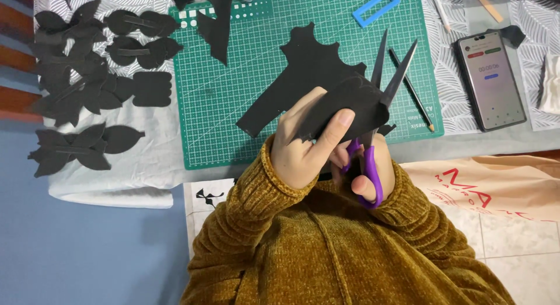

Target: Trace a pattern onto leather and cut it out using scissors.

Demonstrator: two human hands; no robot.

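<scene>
Gripping black felt piece point(350, 106) left hand point(303, 147) — scissors point(379, 106) blades open at its edge

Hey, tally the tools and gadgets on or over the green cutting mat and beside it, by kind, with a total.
Purple-handled scissors, in the right hand: 1
Black pencil: 1
Blue rectangular plastic frame: 1
Dark smartphone: 1
Green cutting mat: 1
Total: 5

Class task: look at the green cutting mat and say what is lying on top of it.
On the green cutting mat lie a large black cut-out sheet, a blue rectangular frame and a pencil. The hands and scissors hide part of its near edge.
</scene>
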